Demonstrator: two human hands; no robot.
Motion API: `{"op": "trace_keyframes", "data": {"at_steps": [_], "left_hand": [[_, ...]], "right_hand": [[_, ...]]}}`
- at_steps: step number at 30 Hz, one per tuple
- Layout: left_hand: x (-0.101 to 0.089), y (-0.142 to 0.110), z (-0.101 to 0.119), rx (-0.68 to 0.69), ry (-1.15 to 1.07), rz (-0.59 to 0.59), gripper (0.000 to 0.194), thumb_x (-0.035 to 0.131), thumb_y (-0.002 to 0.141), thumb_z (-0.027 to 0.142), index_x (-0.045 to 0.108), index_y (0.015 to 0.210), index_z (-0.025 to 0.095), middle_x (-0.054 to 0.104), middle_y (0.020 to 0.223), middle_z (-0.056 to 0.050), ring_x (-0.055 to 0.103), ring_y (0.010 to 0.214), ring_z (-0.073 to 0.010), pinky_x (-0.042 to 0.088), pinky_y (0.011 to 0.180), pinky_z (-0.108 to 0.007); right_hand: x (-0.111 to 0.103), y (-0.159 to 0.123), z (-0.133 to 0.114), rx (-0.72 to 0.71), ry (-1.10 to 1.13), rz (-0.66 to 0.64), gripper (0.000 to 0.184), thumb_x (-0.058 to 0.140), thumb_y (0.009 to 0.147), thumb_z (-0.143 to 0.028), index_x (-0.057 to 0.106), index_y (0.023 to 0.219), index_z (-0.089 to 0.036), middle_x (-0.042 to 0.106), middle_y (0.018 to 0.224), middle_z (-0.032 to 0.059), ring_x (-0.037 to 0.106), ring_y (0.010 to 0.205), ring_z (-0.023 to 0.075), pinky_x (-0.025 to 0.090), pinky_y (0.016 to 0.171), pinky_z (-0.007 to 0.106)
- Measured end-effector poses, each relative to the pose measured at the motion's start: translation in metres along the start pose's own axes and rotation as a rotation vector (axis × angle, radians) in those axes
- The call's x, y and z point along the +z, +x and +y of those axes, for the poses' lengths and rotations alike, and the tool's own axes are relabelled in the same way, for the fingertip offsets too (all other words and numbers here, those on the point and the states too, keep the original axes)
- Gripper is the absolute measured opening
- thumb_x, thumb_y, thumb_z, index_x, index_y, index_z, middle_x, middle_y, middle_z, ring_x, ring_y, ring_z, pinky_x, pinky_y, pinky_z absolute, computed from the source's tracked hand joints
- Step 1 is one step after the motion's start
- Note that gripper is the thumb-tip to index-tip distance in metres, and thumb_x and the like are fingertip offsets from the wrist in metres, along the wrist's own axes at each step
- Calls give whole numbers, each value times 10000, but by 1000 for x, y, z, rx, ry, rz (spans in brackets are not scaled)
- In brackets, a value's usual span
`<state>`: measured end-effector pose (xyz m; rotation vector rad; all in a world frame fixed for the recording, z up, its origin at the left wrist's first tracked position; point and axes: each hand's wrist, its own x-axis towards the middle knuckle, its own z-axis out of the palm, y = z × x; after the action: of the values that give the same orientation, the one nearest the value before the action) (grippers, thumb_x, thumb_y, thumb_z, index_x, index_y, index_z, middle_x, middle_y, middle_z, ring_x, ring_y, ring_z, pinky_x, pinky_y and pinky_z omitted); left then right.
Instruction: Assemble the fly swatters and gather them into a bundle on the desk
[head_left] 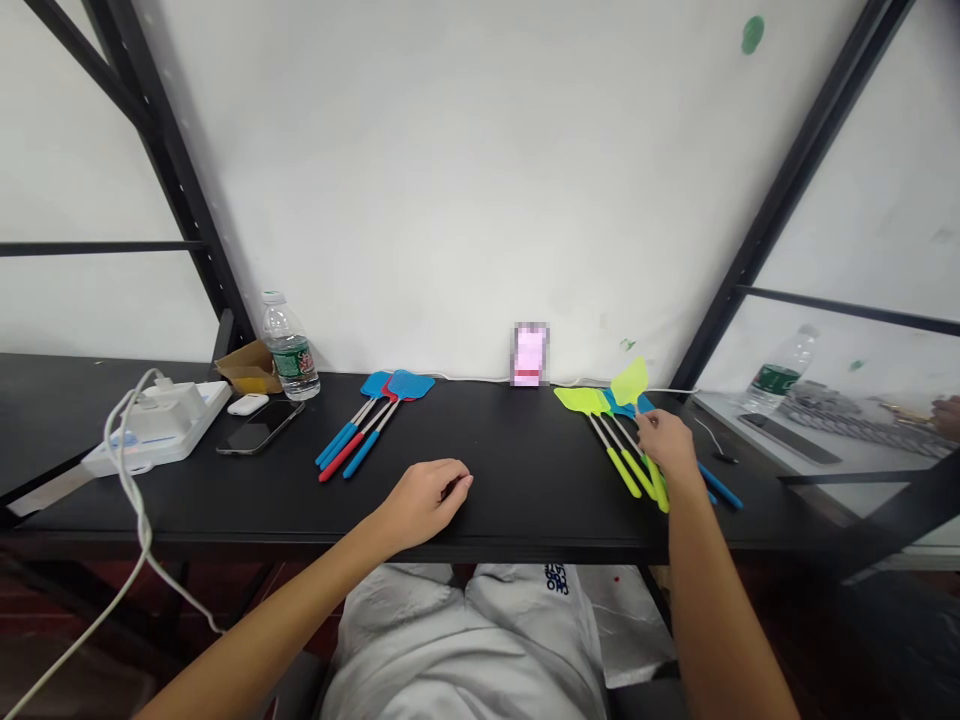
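My right hand (670,445) is closed round the shaft of a yellow-green fly swatter (631,383), whose head tilts up off the black table (525,470). Beside it lie more yellow-green and blue swatters (592,402) in a pile at the right. My left hand (427,497) rests on the table near the front edge, fingers curled loosely, holding nothing. A second pile of blue and red swatters (379,412) lies to the left of centre.
At the left stand a water bottle (289,347), a cardboard piece (249,368), a phone (259,426), a white earbud case (247,404) and a white power strip (161,422) with a cable. A small pink blurred object (529,355) stands against the wall. Another bottle (780,370) stands on the neighbouring desk.
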<state>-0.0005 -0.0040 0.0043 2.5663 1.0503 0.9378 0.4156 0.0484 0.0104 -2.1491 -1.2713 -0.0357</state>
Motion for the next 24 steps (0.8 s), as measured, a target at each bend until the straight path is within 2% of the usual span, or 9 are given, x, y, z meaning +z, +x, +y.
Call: {"op": "trace_keyframes", "data": {"at_steps": [5,11,17,24], "left_hand": [[-1,1,2,-8,11,-20,287,384,979,308,597,828,189,592,740,-13,525,651,-125,377,599,-232],[0,0,0,0,21,-22,288,375,984,305,589,830,188,588,745,-15,529,666,-126,381,608,-233],[-1,0,0,4,23,-31,276,384,978,301,586,826,190,596,751,-16,536,669,-129,389,622,-238],[0,1,0,12,14,-11,288,381,978,301,606,836,190,610,756,-23,550,674,-133,397,627,-239]], "right_hand": [[3,2,5,11,-87,43,356,464,903,-362,706,1016,-127,709,967,185,651,928,310,453,750,329],[11,12,7,39,-31,-122,350,516,869,-295,702,1098,-106,722,992,152,677,879,269,480,754,307],[6,5,5,-23,-54,-29,352,510,868,-281,702,1127,-140,714,1058,161,648,988,304,464,841,346],[2,-1,-1,49,-94,-43,299,548,838,-302,720,1055,-187,716,1013,148,644,984,323,464,824,373]]}}
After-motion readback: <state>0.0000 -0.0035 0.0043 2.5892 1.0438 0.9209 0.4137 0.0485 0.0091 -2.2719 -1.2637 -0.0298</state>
